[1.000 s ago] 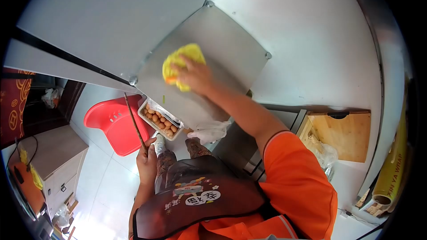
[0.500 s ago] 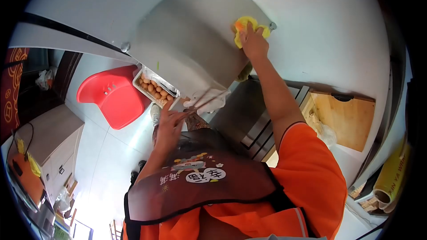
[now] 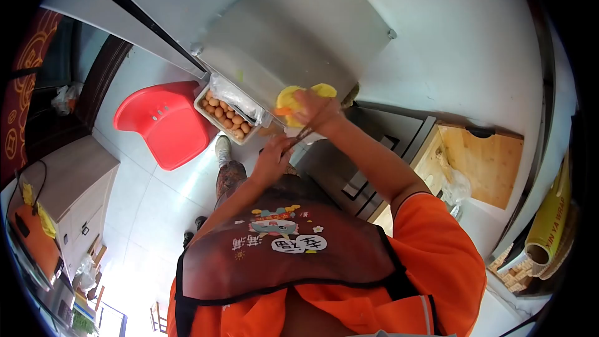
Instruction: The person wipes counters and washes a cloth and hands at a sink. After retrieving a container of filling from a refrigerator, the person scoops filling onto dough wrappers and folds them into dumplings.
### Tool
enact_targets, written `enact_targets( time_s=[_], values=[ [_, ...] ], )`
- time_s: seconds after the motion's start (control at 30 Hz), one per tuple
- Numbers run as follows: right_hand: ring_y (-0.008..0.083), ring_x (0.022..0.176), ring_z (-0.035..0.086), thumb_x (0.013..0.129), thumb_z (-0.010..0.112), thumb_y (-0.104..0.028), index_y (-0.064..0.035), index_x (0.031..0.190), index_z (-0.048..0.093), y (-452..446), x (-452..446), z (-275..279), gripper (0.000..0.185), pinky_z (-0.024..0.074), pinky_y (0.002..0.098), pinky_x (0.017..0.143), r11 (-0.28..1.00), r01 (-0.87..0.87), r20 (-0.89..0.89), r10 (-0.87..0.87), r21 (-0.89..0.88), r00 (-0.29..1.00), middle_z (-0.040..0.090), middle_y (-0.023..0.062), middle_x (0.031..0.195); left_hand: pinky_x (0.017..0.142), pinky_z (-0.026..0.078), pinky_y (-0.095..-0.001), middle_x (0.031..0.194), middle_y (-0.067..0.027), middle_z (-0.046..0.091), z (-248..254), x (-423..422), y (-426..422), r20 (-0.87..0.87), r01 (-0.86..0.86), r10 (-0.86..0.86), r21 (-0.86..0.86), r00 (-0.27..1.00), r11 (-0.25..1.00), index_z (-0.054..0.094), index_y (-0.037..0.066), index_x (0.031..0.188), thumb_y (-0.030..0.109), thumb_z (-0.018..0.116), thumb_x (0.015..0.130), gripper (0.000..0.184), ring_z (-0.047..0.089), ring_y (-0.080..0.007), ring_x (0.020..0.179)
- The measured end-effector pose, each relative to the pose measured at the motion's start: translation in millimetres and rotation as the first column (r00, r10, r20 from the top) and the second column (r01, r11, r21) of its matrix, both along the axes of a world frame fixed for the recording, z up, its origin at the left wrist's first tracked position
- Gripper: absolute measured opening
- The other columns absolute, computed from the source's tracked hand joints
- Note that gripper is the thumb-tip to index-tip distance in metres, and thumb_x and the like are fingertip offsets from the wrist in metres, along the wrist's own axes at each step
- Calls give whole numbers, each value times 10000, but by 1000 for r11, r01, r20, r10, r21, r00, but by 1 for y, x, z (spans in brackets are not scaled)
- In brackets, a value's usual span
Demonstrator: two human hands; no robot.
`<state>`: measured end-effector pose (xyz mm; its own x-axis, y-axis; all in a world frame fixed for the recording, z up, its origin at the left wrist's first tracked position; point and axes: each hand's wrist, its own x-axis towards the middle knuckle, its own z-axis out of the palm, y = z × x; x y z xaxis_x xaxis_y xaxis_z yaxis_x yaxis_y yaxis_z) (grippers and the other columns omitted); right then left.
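Right hand (image 3: 321,114) has moved from right corner of metal panel (image 3: 299,28) to its near edge, gripping yellow cloth (image 3: 287,98); left hand (image 3: 271,161) closed around thin stick (image 3: 305,131), just off that edge.

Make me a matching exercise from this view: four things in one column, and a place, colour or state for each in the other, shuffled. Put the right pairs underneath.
Things
1. cloth
2. stick
3. eggs
4. chair

Descriptions
A. lying together in a pale tray
B. red, with small slots in its back
C. yellow, in the right hand
D. thin, gripped by the left hand

Right pairs: 1-C, 2-D, 3-A, 4-B
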<state>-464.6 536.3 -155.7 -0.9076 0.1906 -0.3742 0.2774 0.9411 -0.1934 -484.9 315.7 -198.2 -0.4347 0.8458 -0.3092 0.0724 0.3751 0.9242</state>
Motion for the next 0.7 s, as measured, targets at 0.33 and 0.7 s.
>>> enact_targets(
  time_s=[0.33, 0.7],
  values=[
    [355, 840, 664, 860, 601, -390, -134, 1209, 528, -30, -107, -27, 438, 536, 478, 700, 999, 1, -326, 10, 33, 945, 626, 191, 1054, 1051, 375, -371, 1316, -145, 558, 20, -29, -69, 251, -383, 387, -67, 887, 922, 515, 34, 1322, 106, 522, 947, 383, 521, -274, 1236],
    [383, 977, 651, 961, 360, -562, -96, 1313, 485, 183, -180, -38, 597, 514, 500, 823, 672, 716, -381, -621, 190, 685, 632, 213, 1131, 955, 471, -337, 1093, -129, 659, 20, -55, -150, 149, -638, 690, -284, 708, 716, 583, -24, 1180, 167, 469, 1016, 277, 632, -212, 1031]
  ],
)
